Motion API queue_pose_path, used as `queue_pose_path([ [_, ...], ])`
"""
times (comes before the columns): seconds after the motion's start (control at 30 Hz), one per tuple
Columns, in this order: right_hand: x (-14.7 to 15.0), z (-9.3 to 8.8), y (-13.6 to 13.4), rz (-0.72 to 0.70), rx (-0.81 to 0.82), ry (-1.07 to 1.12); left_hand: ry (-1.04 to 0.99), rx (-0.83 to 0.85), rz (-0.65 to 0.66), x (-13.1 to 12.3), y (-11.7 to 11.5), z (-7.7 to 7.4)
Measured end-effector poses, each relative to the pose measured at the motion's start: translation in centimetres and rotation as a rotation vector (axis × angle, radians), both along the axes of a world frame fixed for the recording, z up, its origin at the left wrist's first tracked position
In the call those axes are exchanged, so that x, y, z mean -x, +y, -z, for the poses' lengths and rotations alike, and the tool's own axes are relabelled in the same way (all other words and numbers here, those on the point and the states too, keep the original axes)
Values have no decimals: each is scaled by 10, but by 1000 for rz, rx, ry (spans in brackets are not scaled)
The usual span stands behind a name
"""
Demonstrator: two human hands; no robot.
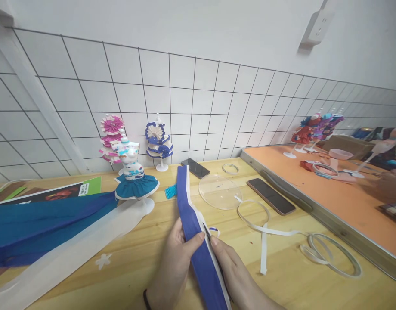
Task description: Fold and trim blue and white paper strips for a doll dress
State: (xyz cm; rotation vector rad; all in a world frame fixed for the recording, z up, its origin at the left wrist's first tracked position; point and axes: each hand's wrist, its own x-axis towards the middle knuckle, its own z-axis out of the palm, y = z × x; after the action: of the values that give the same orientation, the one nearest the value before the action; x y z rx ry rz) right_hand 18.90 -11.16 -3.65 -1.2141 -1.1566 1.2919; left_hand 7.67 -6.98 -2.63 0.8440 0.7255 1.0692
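Note:
A long blue paper strip with a white edge (189,215) runs upright through the middle of the view. My left hand (177,262) pinches it from the left, thumb flat on the blue face. My right hand (232,269) is closed at the white edge around what look like dark scissors (207,230); only a pointed blade shows, lying along that edge, and the handles are hidden. Just beyond the right fingertips lies a small blue-and-white scrap (214,231). A pleated turquoise paper piece (171,191) rests behind the strip.
At left stands a small dress form (130,159) in a teal skirt, beside wide teal paper (72,224) and white paper (75,254). Two phones (271,196), a clear disc (220,191) and tape rolls (335,254) lie right. A person's hand (391,183) is at the orange table (314,189).

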Motion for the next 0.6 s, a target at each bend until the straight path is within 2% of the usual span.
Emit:
queue_pose_path([
  [0.6, 2, -2, -2, 40, 26, -8, 13, 16, 8, -1, 0, 0],
])
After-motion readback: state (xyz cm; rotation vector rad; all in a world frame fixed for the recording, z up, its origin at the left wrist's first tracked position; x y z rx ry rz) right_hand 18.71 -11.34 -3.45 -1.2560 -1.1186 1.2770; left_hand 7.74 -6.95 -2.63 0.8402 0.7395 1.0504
